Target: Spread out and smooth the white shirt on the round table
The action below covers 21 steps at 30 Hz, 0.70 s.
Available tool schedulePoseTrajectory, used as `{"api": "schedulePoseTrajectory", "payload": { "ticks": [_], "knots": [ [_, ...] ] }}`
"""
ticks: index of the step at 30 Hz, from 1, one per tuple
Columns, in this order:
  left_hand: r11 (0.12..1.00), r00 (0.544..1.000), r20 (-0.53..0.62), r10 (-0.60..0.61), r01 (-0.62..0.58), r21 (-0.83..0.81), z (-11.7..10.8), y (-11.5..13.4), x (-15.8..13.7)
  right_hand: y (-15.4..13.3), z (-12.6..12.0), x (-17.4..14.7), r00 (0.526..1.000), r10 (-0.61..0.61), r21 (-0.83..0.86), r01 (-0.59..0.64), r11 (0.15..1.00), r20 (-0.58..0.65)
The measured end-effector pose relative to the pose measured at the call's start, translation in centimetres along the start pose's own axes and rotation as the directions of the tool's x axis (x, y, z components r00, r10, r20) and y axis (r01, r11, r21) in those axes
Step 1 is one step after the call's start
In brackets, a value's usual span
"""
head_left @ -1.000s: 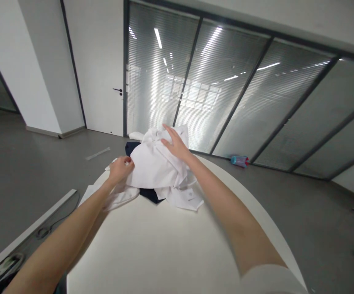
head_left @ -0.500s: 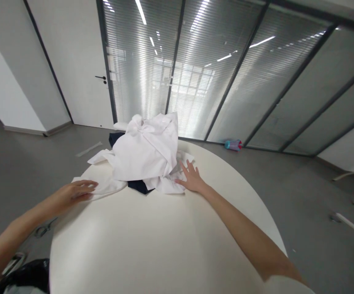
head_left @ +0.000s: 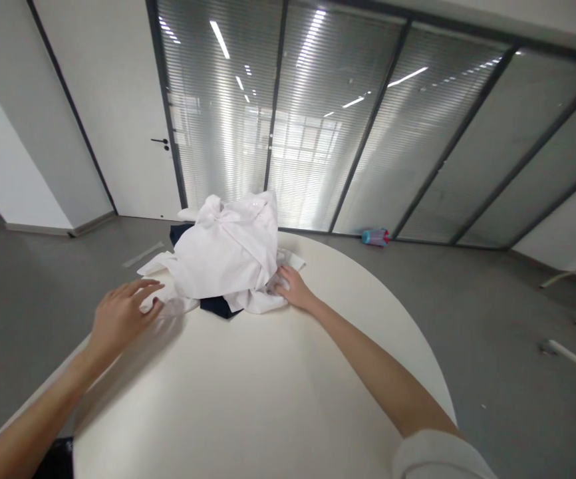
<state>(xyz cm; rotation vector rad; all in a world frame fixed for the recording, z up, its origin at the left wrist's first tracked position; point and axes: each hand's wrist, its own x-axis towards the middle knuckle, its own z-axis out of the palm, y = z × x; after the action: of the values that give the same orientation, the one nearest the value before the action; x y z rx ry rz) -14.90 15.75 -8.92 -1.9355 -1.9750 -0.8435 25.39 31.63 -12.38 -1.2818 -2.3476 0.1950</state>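
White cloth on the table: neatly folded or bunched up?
Bunched up: the cloth sits in a creased, uneven heap on the table.

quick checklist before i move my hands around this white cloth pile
1. Right hand at the white cloth: ok, fingers against its right side.
2. Right-hand grip firm: cannot tell, fingertips partly hidden.
3. Left hand open: ok, thumb and fingers apart.
4. White cloth lying flat: not ok, bunched and creased.
5. Dark cloth uncovered: not ok, white cloth covers part of it.
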Motion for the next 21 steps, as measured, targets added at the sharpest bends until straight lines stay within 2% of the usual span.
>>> {"api": "schedulePoseTrajectory", "payload": {
  "ticks": [1, 2, 4, 5, 7, 8, 10, 11, 13, 15, 18, 21],
  "knots": [
    [0.997, 0.998, -0.054, 0.02, -0.024, -0.069, -0.5, 1.8, 0.1, 0.2, -0.6, -1.1, 0.998, 0.024, 0.039, -0.022, 0.999, -0.052],
    [0.983, 0.997, -0.053, 0.059, -0.068, -0.173, -1.0, 3.8, 0.3, 0.4, -1.2, -2.3, 0.994, 0.055, 0.073, -0.048, 0.996, -0.093],
    [0.897, 0.98, 0.082, 0.18, -0.129, -0.423, -1.6, 7.8, 0.4, 0.7, -2.8, -5.1, 0.983, 0.128, 0.124, -0.112, 0.986, -0.132],
    [0.839, 0.95, 0.174, 0.258, -0.131, -0.529, -1.7, 9.8, 0.3, 0.7, -3.5, -6.6, 0.977, 0.167, 0.141, -0.148, 0.979, -0.136],
    [0.74, 0.853, 0.303, 0.425, -0.134, -0.659, -1.5, 13.7, -0.1, 0.4, -5.0, -9.6, 0.962, 0.236, 0.171, -0.212, 0.962, -0.137],
    [0.701, 0.796, 0.322, 0.512, -0.171, -0.692, -1.1, 15.5, -0.4, 0.1, -5.5, -11.0, 0.955, 0.261, 0.19, -0.234, 0.954, -0.138],
    [0.624, 0.679, 0.288, 0.675, -0.318, -0.714, 0.0, 18.4, -1.2, -0.7, -6.4, -13.5, 0.941, 0.31, 0.243, -0.271, 0.931, -0.137],
    [0.586, 0.634, 0.249, 0.732, -0.4, -0.705, 0.6, 19.4, -1.6, -1.2, -6.7, -14.5, 0.931, 0.337, 0.274, -0.29, 0.917, -0.142],
    [0.536, 0.594, 0.17, 0.786, -0.518, -0.666, 2.1, 20.6, -2.4, -2.2, -7.1, -16.1, 0.91, 0.375, 0.33, -0.304, 0.894, -0.177],
    [0.518, 0.589, 0.12, 0.799, -0.573, -0.635, 3.3, 20.5, -3.1, -3.2, -7.5, -17.2, 0.906, 0.347, 0.341, -0.255, 0.905, -0.242],
    [0.516, 0.559, 0.136, 0.818, -0.607, -0.605, 4.1, 19.2, -3.8, -4.5, -8.2, -18.1, 0.944, 0.155, 0.279, -0.071, 0.958, -0.29],
    [0.502, 0.51, 0.173, 0.843, -0.627, -0.596, 3.5, 17.8, -4.2, -5.6, -8.6, -18.8, 0.98, -0.06, 0.182, 0.095, 0.979, -0.189]
  ]
}}
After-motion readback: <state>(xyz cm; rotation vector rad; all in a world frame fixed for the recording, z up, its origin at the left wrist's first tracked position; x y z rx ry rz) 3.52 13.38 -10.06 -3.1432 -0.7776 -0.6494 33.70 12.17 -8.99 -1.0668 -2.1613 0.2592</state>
